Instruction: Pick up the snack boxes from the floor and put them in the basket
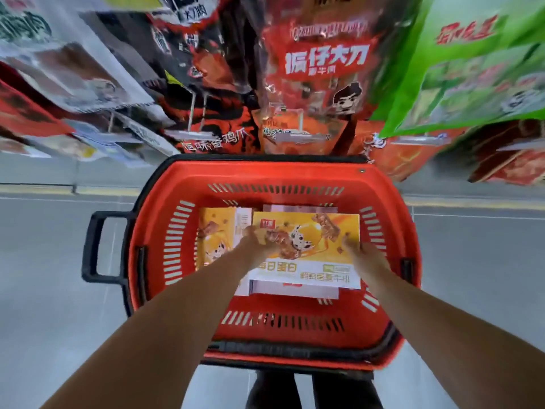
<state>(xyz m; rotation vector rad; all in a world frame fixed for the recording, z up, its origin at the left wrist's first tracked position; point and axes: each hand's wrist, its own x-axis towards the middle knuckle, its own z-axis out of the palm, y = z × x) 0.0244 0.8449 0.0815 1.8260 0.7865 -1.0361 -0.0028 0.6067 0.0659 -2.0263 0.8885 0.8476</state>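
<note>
Side box (215, 237) lies at 9 o'clock in basket (153, 231). Next, left hand (259, 242) and right hand (364, 256) grasp top box (309, 255) at centre by its side edges, fingers (255, 235) seemingly curled, blurry. Lower it flat, release both together.

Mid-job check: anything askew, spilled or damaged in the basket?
Nothing spilled or damaged. The top snack box, held by the left hand and right hand, lies across the stack; the left snack box, partly beneath, sits turned crosswise in the basket.
</note>
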